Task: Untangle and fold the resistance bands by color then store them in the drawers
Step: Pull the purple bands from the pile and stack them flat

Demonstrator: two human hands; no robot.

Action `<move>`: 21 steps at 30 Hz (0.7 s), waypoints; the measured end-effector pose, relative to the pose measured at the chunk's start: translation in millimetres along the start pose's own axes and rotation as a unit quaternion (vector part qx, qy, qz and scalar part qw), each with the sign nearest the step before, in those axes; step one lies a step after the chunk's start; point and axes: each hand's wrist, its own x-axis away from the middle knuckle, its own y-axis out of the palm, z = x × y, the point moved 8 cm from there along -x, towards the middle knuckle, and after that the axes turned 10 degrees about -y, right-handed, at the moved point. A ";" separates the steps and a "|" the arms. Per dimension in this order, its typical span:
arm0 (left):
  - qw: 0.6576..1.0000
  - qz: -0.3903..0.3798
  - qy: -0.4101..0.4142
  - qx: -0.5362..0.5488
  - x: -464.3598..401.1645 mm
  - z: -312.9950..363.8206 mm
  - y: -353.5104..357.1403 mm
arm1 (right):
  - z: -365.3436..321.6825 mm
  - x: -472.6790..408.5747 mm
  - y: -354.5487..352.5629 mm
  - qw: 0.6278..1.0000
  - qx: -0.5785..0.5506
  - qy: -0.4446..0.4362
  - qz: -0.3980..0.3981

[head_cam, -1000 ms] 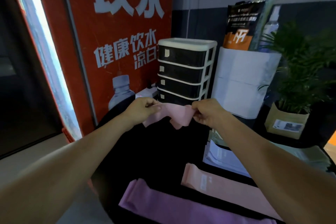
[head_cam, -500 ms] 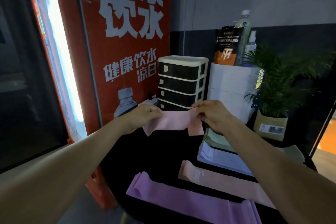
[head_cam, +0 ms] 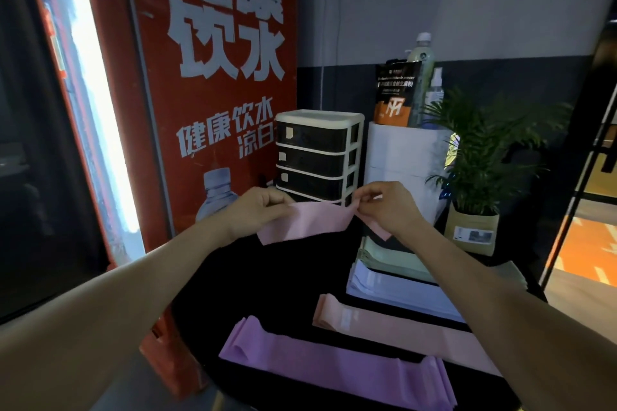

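A pink resistance band is stretched flat between both hands, above the black table. My left hand grips its left end. My right hand pinches its right end, and a short tail hangs below that hand. Behind the band stands a small drawer unit with dark drawers, all closed. On the table lie a purple band, a peach band, a pale blue band and a pale green band, each laid flat.
A red water-dispenser cabinet stands left of the drawers. A white box to their right carries a pouch and bottles. A potted plant sits at the right. The table's left edge drops to the floor.
The band has been pulled out wider and flatter between my hands. The view has tilted upward, so the hands and table sit lower in the frame.
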 end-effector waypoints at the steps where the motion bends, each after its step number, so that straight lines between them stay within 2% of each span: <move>1: 1.000 -0.017 0.009 -0.002 1.1 4.3 5.5 | -5.0 -1.0 -1.4 1.000 -0.012 -0.006 0.014; 3: 0.999 -0.045 0.016 0.005 1.9 10.2 14.0 | -17.6 -4.3 -5.0 0.998 -0.050 -0.023 0.037; 6: 0.995 -0.073 -0.025 0.056 0.1 14.1 22.4 | -36.6 -12.1 -10.5 0.989 -0.127 -0.053 0.058; 10: 0.987 0.019 -0.111 0.112 -12.2 18.5 10.5 | -53.1 -18.9 -16.9 0.980 -0.179 -0.064 0.056; 13: 0.958 0.032 -0.147 0.244 -21.9 23.6 15.9 | -56.3 -21.5 -18.2 0.979 -0.195 -0.061 0.026; 17: 0.931 0.022 -0.129 0.342 -34.5 37.3 30.1 | -51.1 -18.4 -16.0 0.956 -0.290 -0.035 -0.021; 21: 0.933 0.026 -0.086 0.349 -38.7 51.9 38.9 | -41.1 -9.5 -19.2 0.935 -0.352 0.007 -0.039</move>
